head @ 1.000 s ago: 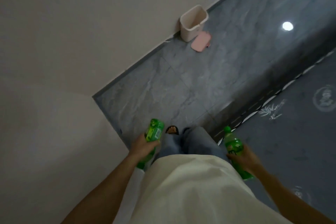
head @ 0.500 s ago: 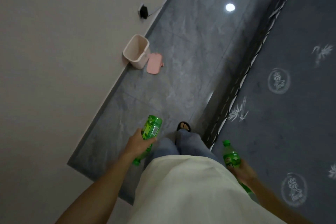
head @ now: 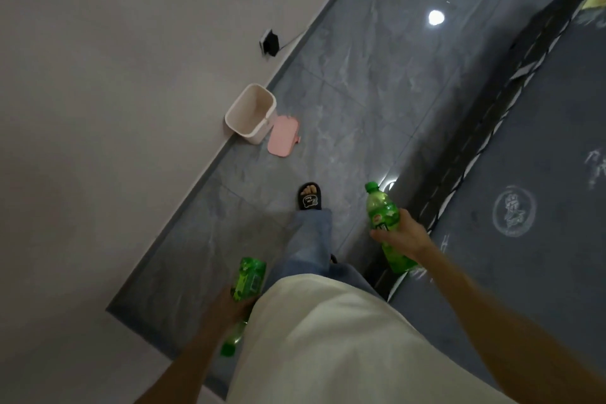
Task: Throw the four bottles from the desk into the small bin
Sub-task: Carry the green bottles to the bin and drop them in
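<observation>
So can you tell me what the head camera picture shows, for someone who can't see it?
A person walks toward a small open bin by the wall, with a green bottle in the left hand and another in the right hand. A pink lid lies on the grey floor beside the bin.

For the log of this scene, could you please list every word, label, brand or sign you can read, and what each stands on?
No text here can be read.
Label of the bottle in the right hand: a small logo, too blurred.
Label of the bottle in the left hand: print too blurred.
Slipper: a white mark, too small.
Carpet: round emblem, not legible.
</observation>
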A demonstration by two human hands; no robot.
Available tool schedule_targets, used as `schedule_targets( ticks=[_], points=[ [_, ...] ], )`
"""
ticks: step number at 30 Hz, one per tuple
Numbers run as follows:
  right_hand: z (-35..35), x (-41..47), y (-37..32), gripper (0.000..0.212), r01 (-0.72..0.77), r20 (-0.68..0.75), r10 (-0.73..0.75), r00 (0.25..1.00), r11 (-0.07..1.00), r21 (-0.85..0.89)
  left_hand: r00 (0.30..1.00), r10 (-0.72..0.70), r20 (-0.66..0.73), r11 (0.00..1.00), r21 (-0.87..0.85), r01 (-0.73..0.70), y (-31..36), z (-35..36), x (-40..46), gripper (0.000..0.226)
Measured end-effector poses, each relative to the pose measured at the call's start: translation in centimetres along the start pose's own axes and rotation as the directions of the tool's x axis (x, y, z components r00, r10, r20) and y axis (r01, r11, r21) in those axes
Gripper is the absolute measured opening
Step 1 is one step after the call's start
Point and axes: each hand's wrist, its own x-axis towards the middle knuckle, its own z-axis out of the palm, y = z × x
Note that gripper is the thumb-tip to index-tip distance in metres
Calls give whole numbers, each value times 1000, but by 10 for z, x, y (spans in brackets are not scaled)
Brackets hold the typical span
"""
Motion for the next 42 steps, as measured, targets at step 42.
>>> schedule_targets(
  ticks=[42],
  points=[
    [-54,339,-411,65,450,434,-202,878,659,-603,966,-237,-105,676,-732,87,307,1,208,58]
  ],
)
